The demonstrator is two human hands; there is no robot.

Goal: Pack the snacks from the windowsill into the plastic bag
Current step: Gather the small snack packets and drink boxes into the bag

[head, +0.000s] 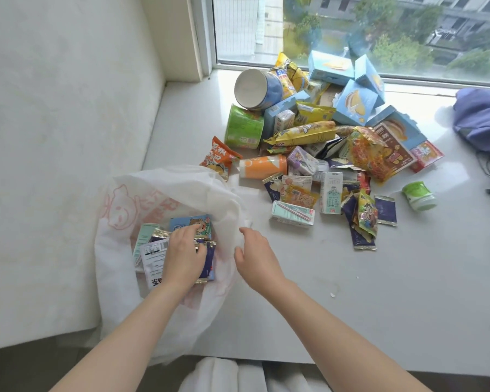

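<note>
A white plastic bag (164, 190) with pink print lies open at the windowsill's near left. Several snack packets (153, 250) sit inside it. My left hand (184, 250) is down in the bag, fingers curled on a dark blue packet (208, 264). My right hand (255, 256) holds the bag's right rim, pinching the plastic. A heap of snacks (323, 131) covers the sill beyond: blue boxes, yellow bags, a green cup, an orange bottle (262, 166), small milk cartons (331, 193).
The white windowsill (379, 292) runs to the window glass at the back. A purple cloth bag (481, 117) lies at the far right. A small green-lidded jar (419, 195) stands apart from the heap. A white wall rises on the left.
</note>
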